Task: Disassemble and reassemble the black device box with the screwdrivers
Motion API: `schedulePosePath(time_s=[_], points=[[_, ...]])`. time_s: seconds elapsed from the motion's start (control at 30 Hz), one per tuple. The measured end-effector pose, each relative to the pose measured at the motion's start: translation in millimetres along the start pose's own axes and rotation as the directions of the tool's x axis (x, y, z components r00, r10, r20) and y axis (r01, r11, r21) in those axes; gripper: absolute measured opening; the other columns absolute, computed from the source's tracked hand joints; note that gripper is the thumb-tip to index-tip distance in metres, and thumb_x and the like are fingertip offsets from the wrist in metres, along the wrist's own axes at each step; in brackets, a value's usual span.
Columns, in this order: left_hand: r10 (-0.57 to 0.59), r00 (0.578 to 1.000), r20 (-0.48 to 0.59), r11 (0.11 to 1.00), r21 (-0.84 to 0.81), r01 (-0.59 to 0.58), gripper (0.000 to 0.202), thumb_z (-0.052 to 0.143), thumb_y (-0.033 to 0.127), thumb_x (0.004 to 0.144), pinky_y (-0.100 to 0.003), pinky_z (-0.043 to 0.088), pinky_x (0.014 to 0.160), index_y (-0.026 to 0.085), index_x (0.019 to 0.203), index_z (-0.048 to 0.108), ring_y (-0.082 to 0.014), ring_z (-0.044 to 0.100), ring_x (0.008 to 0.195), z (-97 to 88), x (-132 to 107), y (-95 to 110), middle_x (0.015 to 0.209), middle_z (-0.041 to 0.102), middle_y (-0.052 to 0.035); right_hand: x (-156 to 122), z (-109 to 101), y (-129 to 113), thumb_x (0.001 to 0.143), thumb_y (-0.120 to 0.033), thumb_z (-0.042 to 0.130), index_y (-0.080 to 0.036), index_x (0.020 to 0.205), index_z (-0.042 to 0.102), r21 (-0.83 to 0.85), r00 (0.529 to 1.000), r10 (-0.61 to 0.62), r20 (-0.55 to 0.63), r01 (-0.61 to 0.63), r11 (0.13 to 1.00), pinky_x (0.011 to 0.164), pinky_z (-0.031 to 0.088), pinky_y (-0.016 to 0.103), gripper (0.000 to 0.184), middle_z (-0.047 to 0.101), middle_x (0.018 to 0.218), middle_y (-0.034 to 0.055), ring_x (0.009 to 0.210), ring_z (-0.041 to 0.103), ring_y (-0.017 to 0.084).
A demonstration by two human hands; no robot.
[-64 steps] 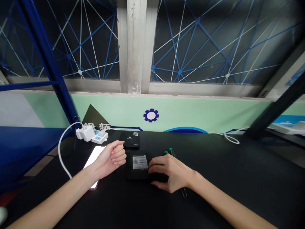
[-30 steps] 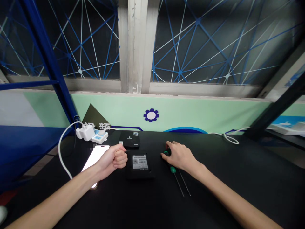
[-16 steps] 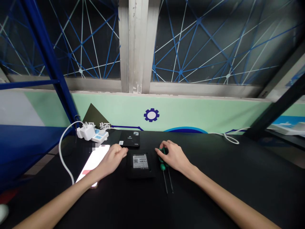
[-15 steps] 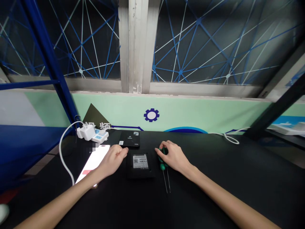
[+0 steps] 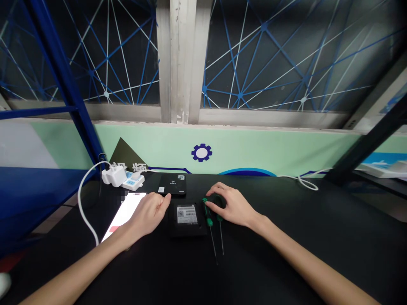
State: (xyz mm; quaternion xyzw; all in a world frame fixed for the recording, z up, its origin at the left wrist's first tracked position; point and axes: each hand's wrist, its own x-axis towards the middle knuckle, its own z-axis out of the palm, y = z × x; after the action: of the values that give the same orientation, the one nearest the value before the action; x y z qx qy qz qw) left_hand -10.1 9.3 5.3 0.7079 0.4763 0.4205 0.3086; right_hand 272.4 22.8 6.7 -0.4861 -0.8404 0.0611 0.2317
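Curving the bare right hand (image 5: 233,205) at two o'clock from a square black plastic box (image 5: 187,232), with thumb and index fingertips apart, partly over two slim screwdrivers with green handles and metal shafts (image 5: 209,220) lying at three o'clock, just beside the box; cannot tell whether pinching either handle. Resting the bare left hand (image 5: 151,214) at nine o'clock, folded into a loose fist, with forearm across a glowing white-screened phone (image 5: 125,214). Reading little on the box's white rectangular label (image 5: 187,214): a QR code, bars and print too small to make out. Noting at eleven o'clock a flat black box (image 5: 178,186) with a small white logo, lettering illegible, and a white sticker. Seeing at ten o'clock a white power strip (image 5: 132,183) and, beyond on the pale green wall (image 5: 276,144), the white character 频 (image 5: 139,167).
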Motion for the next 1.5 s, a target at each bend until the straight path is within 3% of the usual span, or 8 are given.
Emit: schedulePosePath(time_s=[0.13, 0.27, 0.47, 0.6, 0.77, 1.17, 1.37, 1.5], points=[[0.018, 1.000, -0.011, 1.000, 0.015, -0.018, 0.059, 0.064, 0.026, 0.086, -0.034, 0.007, 0.054, 0.026, 0.048, 0.018, -0.0126, 0.013, 0.046, 0.6, -0.2, -1.9, 0.045, 0.018, 0.0065, -2.0, -9.7, -0.2, 0.084, -0.043, 0.069, -0.023, 0.118, 0.066, 0.009, 0.982, -0.164, 0.098, 0.164, 0.986, 0.082, 0.052, 0.038, 0.040, 0.063, 0.121, 0.0082, 0.088, 0.068, 0.022], [0.030, 0.999, -0.027, 1.000, 0.002, -0.030, 0.059, 0.067, 0.025, 0.085, -0.034, 0.007, 0.053, 0.025, 0.047, 0.022, -0.0126, 0.017, 0.044, 1.2, -0.5, -5.5, 0.045, 0.022, 0.0058, -2.6, -17.4, -0.4, 0.079, -0.043, 0.072, -0.024, 0.127, 0.063, -0.012, 0.970, -0.204, 0.133, 0.208, 0.978, 0.083, 0.051, 0.038, 0.052, 0.061, 0.123, 0.0092, 0.091, 0.067, 0.023], [0.038, 0.999, -0.012, 0.998, 0.049, -0.037, 0.058, 0.069, 0.023, 0.080, -0.035, 0.005, 0.054, 0.024, 0.045, 0.023, -0.0124, 0.018, 0.044, 2.5, 0.2, -8.6, 0.043, 0.024, 0.0049, -0.9, -21.4, 4.1, 0.075, -0.018, 0.063, -0.023, 0.106, 0.062, -0.042, 0.986, -0.093, 0.135, 0.099, 0.994, 0.069, 0.046, 0.032, 0.032, 0.063, 0.106, 0.0040, 0.071, 0.060, 0.017], [0.029, 0.999, 0.042, 0.990, 0.139, -0.034, 0.058, 0.067, 0.022, 0.078, -0.034, 0.006, 0.054, 0.024, 0.045, 0.019, -0.0116, 0.016, 0.042, 3.4, 0.7, -12.7, 0.043, 0.023, 0.0062, 0.7, -12.6, 9.7, 0.078, -0.022, 0.062, -0.022, 0.105, 0.060, -0.028, 0.993, 0.040, 0.112, -0.037, 0.999, 0.064, 0.040, 0.029, 0.026, 0.064, 0.089, 0.0014, 0.069, 0.058, 0.017], [0.020, 0.994, 0.108, 0.977, 0.211, -0.042, 0.058, 0.065, 0.022, 0.077, -0.031, 0.008, 0.054, 0.026, 0.045, 0.018, -0.0108, 0.012, 0.041, 3.9, -0.3, -13.5, 0.043, 0.018, 0.0090, 2.3, -1.5, 16.3, 0.086, -0.023, 0.058, -0.020, 0.118, 0.058, 0.225, 0.975, 0.050, 0.215, -0.099, 0.969, 0.061, 0.040, 0.027, 0.032, 0.060, 0.063, -0.0059, 0.058, 0.057, 0.015], [-0.045, 0.975, 0.217, 0.895, 0.442, -0.057, 0.056, 0.052, 0.030, 0.086, -0.031, 0.012, 0.053, 0.026, 0.044, 0.014, -0.0112, 0.015, 0.042, 3.5, -1.3, -7.0, 0.044, 0.019, 0.0076, 3.2, 7.0, 20.7, 0.085, -0.020, 0.059, -0.019, 0.107, 0.061, 0.359, 0.973, 0.074, 0.218, -0.151, 0.921, 0.057, 0.040, 0.024, 0.022, 0.058, 0.057, -0.0071, 0.055, 0.054, 0.013], [-0.078, 0.964, 0.253, 0.837, 0.542, -0.074, 0.051, 0.045, 0.032, 0.089, -0.030, 0.013, 0.055, 0.026, 0.042, 0.026, -0.0114, 0.017, 0.044, 3.2, -1.1, -2.8, 0.048, 0.019, 0.0078, 5.5, 12.0, 23.3, 0.086, -0.034, 0.065, -0.019, 0.100, 0.061, 0.415, 0.976, 0.095, 0.195, -0.170, 0.894, 0.052, 0.035, 0.022, 0.021, 0.051, 0.052, -0.0084, 0.048, 0.047, 0.011], [-0.087, 0.960, 0.267, 0.816, 0.572, -0.085, 0.051, 0.041, 0.033, 0.091, -0.031, 0.015, 0.054, 0.026, 0.044, 0.023, -0.0122, 0.016, 0.046, 3.2, -1.0, -0.3, 0.049, 0.019, 0.0072, 6.1, 13.2, 27.3, 0.082, -0.028, 0.066, -0.020, 0.098, 0.058, 0.495, 0.982, 0.097, 0.164, -0.167, 0.853, 0.050, 0.031, 0.022, 0.019, 0.045, 0.050, -0.0107, 0.046, 0.039, 0.010]])
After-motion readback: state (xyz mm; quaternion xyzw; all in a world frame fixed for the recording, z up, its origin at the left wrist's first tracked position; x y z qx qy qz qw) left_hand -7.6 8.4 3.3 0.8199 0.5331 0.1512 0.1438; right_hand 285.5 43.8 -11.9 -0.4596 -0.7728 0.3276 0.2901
